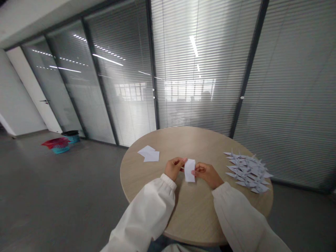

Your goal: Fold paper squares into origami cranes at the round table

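Note:
A small white rectangle of paper (189, 171), apparently folded, is held upright between both hands over the middle of the round table. My left hand (174, 168) pinches its upper left edge between thumb and fingers. On the other side, my right hand (208, 173) grips the right edge, with the thumb on the paper's face. Some fingertips are hidden behind the paper. To the left on the table lie a few white paper sheets (151, 156), partly overlapping. A cluster of folded paper cranes (248, 171) spreads over the table's right side.
The round wooden table (183, 140) stands close to a glass partition with blinds (199, 70). On the floor at left are two blue bins, one with a red liner (56, 142) and one with a black liner (70, 133). A white door (36, 91) is farther left.

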A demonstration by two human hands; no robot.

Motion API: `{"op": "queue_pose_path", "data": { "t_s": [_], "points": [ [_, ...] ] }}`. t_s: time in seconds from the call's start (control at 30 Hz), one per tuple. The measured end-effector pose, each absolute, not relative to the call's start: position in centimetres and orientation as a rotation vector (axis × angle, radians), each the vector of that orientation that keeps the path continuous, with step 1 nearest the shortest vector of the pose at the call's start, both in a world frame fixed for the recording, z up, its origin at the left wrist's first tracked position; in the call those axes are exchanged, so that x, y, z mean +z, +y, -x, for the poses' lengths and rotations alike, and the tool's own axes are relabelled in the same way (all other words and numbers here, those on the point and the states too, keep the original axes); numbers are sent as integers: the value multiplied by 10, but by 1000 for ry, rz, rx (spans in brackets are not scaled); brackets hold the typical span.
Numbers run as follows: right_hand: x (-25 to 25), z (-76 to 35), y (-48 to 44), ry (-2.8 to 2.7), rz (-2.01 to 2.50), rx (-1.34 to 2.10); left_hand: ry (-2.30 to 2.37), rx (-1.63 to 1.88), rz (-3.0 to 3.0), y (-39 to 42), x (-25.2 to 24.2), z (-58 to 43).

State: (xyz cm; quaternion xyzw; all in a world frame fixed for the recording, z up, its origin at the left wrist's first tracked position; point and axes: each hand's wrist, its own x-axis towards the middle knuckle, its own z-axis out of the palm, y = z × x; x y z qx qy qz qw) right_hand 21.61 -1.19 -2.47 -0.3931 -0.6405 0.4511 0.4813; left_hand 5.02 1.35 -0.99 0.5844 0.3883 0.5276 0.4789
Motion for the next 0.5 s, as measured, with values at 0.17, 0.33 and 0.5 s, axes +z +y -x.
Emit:
{"op": "queue_pose_path", "data": {
  "t_s": [0.17, 0.33, 0.5],
  "points": [
    [-19, -218, -14, -1457, 988, 1044, 983, 1161, -1489, 15, -14, -53],
    [-18, -218, -13, -1463, 990, 1013, 1062, 1188, -1695, 11, -14, -51],
    [-18, -218, -14, -1463, 983, 1017, 1123, 1240, -1878, 5, -9, -50]
  ]
}}
